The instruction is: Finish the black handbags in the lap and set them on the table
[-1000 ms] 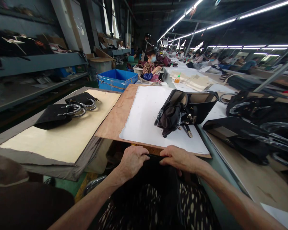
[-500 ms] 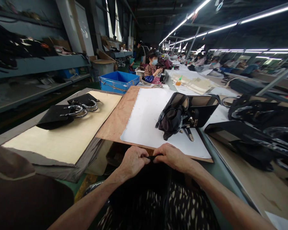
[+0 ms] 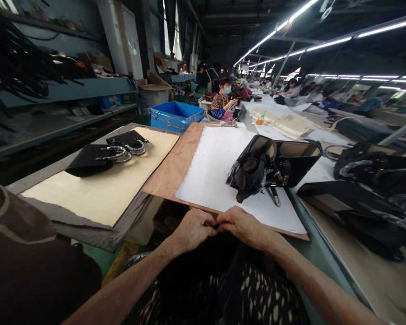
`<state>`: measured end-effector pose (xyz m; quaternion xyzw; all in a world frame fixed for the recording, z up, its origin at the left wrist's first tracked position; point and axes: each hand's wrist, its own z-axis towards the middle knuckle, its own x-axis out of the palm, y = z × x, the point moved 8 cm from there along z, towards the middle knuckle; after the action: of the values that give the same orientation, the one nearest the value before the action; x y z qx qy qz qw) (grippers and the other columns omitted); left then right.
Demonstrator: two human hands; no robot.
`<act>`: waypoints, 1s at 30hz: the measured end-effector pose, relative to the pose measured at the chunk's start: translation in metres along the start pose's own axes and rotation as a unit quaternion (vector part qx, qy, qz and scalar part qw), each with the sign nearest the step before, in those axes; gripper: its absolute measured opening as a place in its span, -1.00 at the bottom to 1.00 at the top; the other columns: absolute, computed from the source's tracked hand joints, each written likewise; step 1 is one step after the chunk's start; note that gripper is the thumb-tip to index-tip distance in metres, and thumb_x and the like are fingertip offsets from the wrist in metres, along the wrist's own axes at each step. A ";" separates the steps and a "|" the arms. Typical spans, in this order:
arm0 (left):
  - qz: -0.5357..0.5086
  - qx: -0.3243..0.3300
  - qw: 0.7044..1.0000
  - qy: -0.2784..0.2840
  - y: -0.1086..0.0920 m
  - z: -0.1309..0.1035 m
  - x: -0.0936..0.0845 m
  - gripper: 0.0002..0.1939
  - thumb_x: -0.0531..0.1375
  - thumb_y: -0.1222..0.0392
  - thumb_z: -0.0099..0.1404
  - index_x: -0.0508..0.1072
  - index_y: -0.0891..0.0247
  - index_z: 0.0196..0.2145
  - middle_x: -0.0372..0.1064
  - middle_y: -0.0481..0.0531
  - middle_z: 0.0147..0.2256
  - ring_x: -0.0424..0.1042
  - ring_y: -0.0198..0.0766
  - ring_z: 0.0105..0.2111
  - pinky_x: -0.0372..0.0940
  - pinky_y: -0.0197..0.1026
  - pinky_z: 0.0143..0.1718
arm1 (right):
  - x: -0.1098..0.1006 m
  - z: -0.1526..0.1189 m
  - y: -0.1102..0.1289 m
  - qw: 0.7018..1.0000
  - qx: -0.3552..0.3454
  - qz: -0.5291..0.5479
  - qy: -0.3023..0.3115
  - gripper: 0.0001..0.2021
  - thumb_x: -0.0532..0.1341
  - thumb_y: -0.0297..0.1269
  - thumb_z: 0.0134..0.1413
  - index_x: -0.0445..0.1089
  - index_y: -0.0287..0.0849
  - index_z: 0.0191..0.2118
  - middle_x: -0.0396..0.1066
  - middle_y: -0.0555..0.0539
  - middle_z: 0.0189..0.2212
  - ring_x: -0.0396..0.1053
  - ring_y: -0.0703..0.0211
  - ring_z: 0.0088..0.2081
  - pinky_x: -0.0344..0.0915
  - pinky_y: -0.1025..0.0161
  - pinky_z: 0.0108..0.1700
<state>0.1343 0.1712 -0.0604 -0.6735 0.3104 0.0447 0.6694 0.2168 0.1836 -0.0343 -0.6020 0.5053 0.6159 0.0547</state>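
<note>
Just ahead of your left hand (image 3: 196,229) and right hand (image 3: 242,227), a brown board (image 3: 165,174) is carrying a white sheet (image 3: 206,162). On that sheet, ahead and to the right of your right hand, an open black bag (image 3: 301,162) is standing with a dark crumpled cloth (image 3: 251,180) against it, and a strap end (image 3: 275,198) is lying nearer you. Ahead and left of your left hand, a cream sheet (image 3: 98,201) is bearing smaller black bags; farther beyond, a blue bin (image 3: 169,118), a masked co-worker (image 3: 219,103) and an orange bottle (image 3: 260,120) are showing. To the right of your right hand, more dark bags (image 3: 352,216) are crowding the bench.

Your fingertips are now meeting, where a second ago a clear gap was separating them. The bags ahead are keeping their places on the sheets.

You are using two hands on one black piece (image 3: 206,259), both pinching narrowly at its upper edge; it is hanging below them, its lower outline too dark to tell. One bag is standing on the white sheet, two are lying on the cream one; those at right are overlapping too much for counting.
</note>
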 end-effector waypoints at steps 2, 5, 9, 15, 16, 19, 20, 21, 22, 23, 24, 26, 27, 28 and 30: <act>-0.024 0.013 0.998 0.053 0.000 -0.007 -0.001 -0.86 0.17 0.23 -0.05 0.44 0.33 -0.48 0.19 -0.15 -0.60 0.14 -0.39 -0.56 -0.04 -0.35 -0.56 | 0.001 -0.002 -0.008 1.000 0.020 0.010 -0.006 -0.82 0.08 -0.32 -0.07 0.43 -0.15 -0.47 0.23 0.08 -0.64 0.12 0.29 -0.53 0.00 0.36 -0.45; -0.029 0.005 0.996 0.087 0.009 -0.024 -0.016 -0.78 0.21 0.22 -0.09 0.44 0.30 -0.41 0.27 -0.14 -0.51 0.21 -0.36 -0.49 0.00 -0.37 -0.52 | 0.003 -0.006 -0.022 0.998 0.049 0.027 -0.011 -0.84 0.09 -0.31 -0.08 0.38 -0.18 -0.54 0.19 0.08 -0.65 0.10 0.31 -0.55 -0.02 0.36 -0.48; -0.007 -0.052 0.997 0.056 0.032 -0.043 -0.038 -0.78 0.20 0.19 -0.07 0.46 0.26 -0.38 0.32 -0.13 -0.47 0.27 -0.32 -0.43 0.03 -0.37 -0.48 | 0.006 -0.008 -0.028 0.997 0.052 0.059 -0.003 -0.81 0.07 -0.30 -0.06 0.37 -0.19 -0.54 0.21 0.08 -0.63 0.11 0.30 -0.53 -0.01 0.36 -0.48; -0.032 -0.065 0.997 -0.008 0.045 -0.047 -0.040 -0.82 0.13 0.17 0.07 0.48 0.26 -0.39 0.38 -0.11 -0.45 0.32 -0.32 -0.39 0.11 -0.37 -0.38 | 0.013 -0.007 -0.034 0.994 0.059 0.091 0.024 -0.80 0.06 -0.30 -0.04 0.39 -0.20 -0.52 0.23 0.07 -0.61 0.11 0.29 -0.52 0.00 0.36 -0.49; -0.035 -0.056 0.998 -0.013 0.044 -0.046 -0.039 -0.82 0.12 0.18 0.09 0.49 0.26 -0.40 0.38 -0.11 -0.45 0.33 -0.33 -0.39 0.12 -0.37 -0.37 | 0.014 -0.007 -0.035 0.994 0.061 0.092 0.026 -0.80 0.06 -0.29 -0.03 0.39 -0.20 -0.51 0.24 0.07 -0.60 0.11 0.29 -0.52 0.01 0.36 -0.49; -0.013 -0.018 0.999 -0.023 0.040 -0.045 -0.038 -0.81 0.10 0.19 0.13 0.50 0.26 -0.39 0.40 -0.09 -0.43 0.33 -0.34 -0.38 0.13 -0.37 -0.33 | 0.014 -0.005 -0.037 0.994 0.070 0.083 0.024 -0.80 0.04 -0.28 -0.01 0.39 -0.17 -0.46 0.29 0.05 -0.56 0.18 0.25 -0.48 0.06 0.34 -0.44; 0.007 -0.007 1.000 -0.030 0.039 -0.045 -0.038 -0.81 0.10 0.18 0.14 0.50 0.26 -0.38 0.41 -0.08 -0.42 0.33 -0.34 -0.37 0.12 -0.36 -0.31 | 0.012 -0.003 -0.035 0.994 0.068 0.079 0.019 -0.81 0.05 -0.28 -0.01 0.40 -0.15 -0.40 0.33 0.04 -0.51 0.22 0.22 -0.44 0.09 0.34 -0.40; 0.031 0.003 0.999 -0.037 0.038 -0.045 -0.039 -0.80 0.09 0.18 0.16 0.50 0.25 -0.37 0.41 -0.06 -0.41 0.33 -0.33 -0.36 0.12 -0.35 -0.30 | 0.011 -0.002 -0.032 0.995 0.060 0.074 0.015 -0.81 0.06 -0.28 -0.02 0.40 -0.12 -0.33 0.37 0.03 -0.44 0.25 0.18 -0.37 0.12 0.32 -0.33; 0.057 0.011 0.997 -0.044 0.037 -0.045 -0.039 -0.79 0.08 0.17 0.17 0.50 0.25 -0.36 0.41 -0.05 -0.40 0.33 -0.32 -0.34 0.12 -0.34 -0.29 | 0.010 0.000 -0.027 0.996 0.048 0.070 0.018 -0.79 0.07 -0.28 -0.03 0.39 -0.09 -0.26 0.39 0.02 -0.36 0.26 0.15 -0.30 0.12 0.30 -0.27; 0.079 0.016 0.995 -0.050 0.037 -0.045 -0.039 -0.79 0.07 0.17 0.19 0.49 0.25 -0.36 0.41 -0.04 -0.40 0.32 -0.31 -0.33 0.11 -0.33 -0.28 | 0.009 0.002 -0.022 0.997 0.035 0.065 0.024 -0.76 0.09 -0.28 -0.05 0.37 -0.07 -0.20 0.39 0.02 -0.30 0.26 0.11 -0.25 0.12 0.28 -0.22; 0.095 0.022 0.994 -0.053 0.036 -0.045 -0.039 -0.78 0.06 0.17 0.20 0.49 0.24 -0.36 0.41 -0.04 -0.39 0.32 -0.30 -0.32 0.11 -0.32 -0.27 | 0.010 0.005 -0.017 0.997 0.025 0.058 0.032 -0.73 0.11 -0.28 -0.07 0.36 -0.04 -0.18 0.39 0.01 -0.26 0.26 0.10 -0.21 0.11 0.27 -0.19; 0.109 0.033 0.992 -0.050 0.036 -0.045 -0.036 -0.80 0.09 0.15 0.19 0.49 0.23 -0.36 0.40 -0.04 -0.38 0.31 -0.29 -0.31 0.11 -0.31 -0.27 | 0.012 0.009 -0.012 0.998 0.021 0.036 0.049 -0.76 0.14 -0.27 -0.10 0.38 -0.04 -0.22 0.40 0.02 -0.30 0.26 0.10 -0.24 0.11 0.28 -0.22; 0.109 0.035 0.992 -0.047 0.036 -0.045 -0.034 -0.82 0.12 0.14 0.16 0.49 0.22 -0.36 0.39 -0.04 -0.39 0.30 -0.29 -0.31 0.11 -0.31 -0.28 | 0.014 0.012 -0.011 0.998 0.023 0.019 0.050 -0.81 0.15 -0.27 -0.11 0.40 -0.05 -0.29 0.39 0.03 -0.37 0.26 0.12 -0.29 0.11 0.30 -0.26; 0.107 0.034 0.993 -0.046 0.037 -0.046 -0.034 -0.83 0.16 0.13 0.13 0.49 0.22 -0.36 0.38 -0.05 -0.39 0.30 -0.28 -0.31 0.11 -0.31 -0.29 | 0.015 0.014 -0.011 0.999 0.024 0.001 0.048 -0.86 0.15 -0.28 -0.12 0.40 -0.07 -0.36 0.37 0.05 -0.45 0.25 0.16 -0.33 0.09 0.32 -0.31; 0.093 0.021 0.994 -0.054 0.040 -0.047 -0.034 -0.82 0.20 0.11 0.08 0.49 0.22 -0.36 0.37 -0.05 -0.40 0.29 -0.27 -0.31 0.12 -0.31 -0.29 | 0.019 0.018 -0.012 0.999 0.022 -0.026 0.040 -0.91 0.14 -0.29 -0.11 0.37 -0.11 -0.50 0.28 0.07 -0.58 0.21 0.22 -0.43 0.05 0.35 -0.39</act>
<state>0.0708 0.1430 -0.0744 -0.6239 0.3355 0.1365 0.6925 0.2075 0.1916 -0.0599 -0.6378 0.5041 0.5788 0.0638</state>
